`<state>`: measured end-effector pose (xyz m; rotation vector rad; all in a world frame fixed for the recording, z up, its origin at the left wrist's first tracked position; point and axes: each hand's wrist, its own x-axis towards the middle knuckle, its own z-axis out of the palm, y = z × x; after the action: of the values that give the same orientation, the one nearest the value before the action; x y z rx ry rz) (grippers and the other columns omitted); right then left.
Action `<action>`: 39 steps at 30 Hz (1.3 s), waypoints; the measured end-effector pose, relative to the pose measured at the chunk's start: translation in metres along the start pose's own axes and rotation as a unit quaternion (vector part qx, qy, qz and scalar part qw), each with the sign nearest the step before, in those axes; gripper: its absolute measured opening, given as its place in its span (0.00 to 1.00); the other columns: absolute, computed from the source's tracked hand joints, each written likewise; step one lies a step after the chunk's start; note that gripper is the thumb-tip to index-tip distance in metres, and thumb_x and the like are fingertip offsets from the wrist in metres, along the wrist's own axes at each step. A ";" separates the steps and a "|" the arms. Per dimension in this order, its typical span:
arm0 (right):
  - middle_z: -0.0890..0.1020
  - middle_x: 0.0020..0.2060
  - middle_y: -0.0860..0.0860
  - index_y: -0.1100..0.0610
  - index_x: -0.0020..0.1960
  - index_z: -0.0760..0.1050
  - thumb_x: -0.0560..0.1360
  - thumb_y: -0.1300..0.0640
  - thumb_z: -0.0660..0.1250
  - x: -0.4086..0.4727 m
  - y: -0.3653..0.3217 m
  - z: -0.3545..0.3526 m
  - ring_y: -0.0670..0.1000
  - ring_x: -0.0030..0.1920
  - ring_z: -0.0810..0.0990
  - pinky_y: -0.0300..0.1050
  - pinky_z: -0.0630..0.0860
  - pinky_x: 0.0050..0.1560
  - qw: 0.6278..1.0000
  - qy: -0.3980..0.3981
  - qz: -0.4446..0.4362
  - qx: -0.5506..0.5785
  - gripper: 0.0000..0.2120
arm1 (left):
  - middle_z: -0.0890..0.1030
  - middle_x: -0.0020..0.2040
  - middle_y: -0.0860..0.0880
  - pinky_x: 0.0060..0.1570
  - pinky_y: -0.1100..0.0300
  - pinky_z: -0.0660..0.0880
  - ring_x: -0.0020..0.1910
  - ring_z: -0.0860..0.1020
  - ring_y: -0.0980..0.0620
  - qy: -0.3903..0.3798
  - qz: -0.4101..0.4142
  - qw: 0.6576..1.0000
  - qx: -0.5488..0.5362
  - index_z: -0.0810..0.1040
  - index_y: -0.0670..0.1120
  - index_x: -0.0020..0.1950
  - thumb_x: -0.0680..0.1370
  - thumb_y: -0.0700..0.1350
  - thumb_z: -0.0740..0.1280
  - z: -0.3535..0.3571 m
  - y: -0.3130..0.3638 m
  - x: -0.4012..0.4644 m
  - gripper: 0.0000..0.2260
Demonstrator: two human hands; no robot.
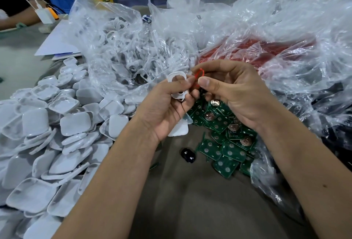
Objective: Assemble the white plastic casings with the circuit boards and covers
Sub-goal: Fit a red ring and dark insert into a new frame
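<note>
Nearest, the left hand grips a white casing frame upright, its open window facing the camera and its long axis roughly vertical. Touching its right edge, the right hand pinches a small red piece between thumb and forefinger. Beyond lie green circuit boards, white covers and clear bags.

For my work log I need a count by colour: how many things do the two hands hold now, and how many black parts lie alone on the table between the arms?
White casing: 1, held in the left hand
Red part: 1, pinched by the right hand
Black part: 1, alone on the table
Total: 3
</note>
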<state>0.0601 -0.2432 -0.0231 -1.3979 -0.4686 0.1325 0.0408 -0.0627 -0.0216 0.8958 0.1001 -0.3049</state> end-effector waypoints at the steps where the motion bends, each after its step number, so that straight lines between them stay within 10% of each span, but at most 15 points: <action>1: 0.88 0.51 0.57 0.60 0.59 0.83 0.74 0.60 0.75 0.000 -0.001 0.000 0.52 0.49 0.86 0.41 0.82 0.43 1.000 0.004 0.001 0.018 0.14 | 0.83 0.39 0.45 0.30 0.68 0.76 0.33 0.80 0.53 0.009 0.007 1.000 0.012 0.84 0.40 0.44 0.69 0.35 0.71 0.000 0.000 0.000 0.05; 11: 0.85 0.38 0.55 0.61 0.47 0.83 0.69 0.62 0.74 0.003 -0.002 -0.002 0.47 0.35 0.82 0.35 0.79 0.34 0.984 0.096 0.093 0.118 0.07 | 0.73 0.38 0.49 0.30 0.63 0.65 0.33 0.65 0.55 0.022 0.087 0.994 0.062 0.79 0.41 0.67 0.86 0.51 0.57 0.002 0.001 0.000 0.19; 25: 0.85 0.39 0.55 0.56 0.51 0.87 0.76 0.71 0.70 0.004 0.003 -0.001 0.47 0.31 0.77 0.34 0.68 0.23 0.990 0.128 0.058 0.017 0.13 | 0.86 0.41 0.50 0.33 0.62 0.76 0.38 0.81 0.54 0.136 0.194 0.951 0.198 0.82 0.46 0.49 0.82 0.40 0.69 -0.001 -0.005 0.007 0.04; 39: 0.86 0.38 0.57 0.62 0.54 0.85 0.78 0.68 0.71 0.005 0.005 0.003 0.50 0.33 0.82 0.37 0.78 0.32 0.991 0.132 -0.014 -0.027 0.07 | 0.87 0.46 0.43 0.50 0.45 0.84 0.47 0.87 0.43 0.168 0.213 0.941 0.201 0.82 0.42 0.49 0.77 0.38 0.75 0.004 -0.017 0.007 0.04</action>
<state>0.0644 -0.2382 -0.0263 -1.4374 -0.2724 -0.0878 0.0424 -0.0773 -0.0338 1.3424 0.1589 0.2469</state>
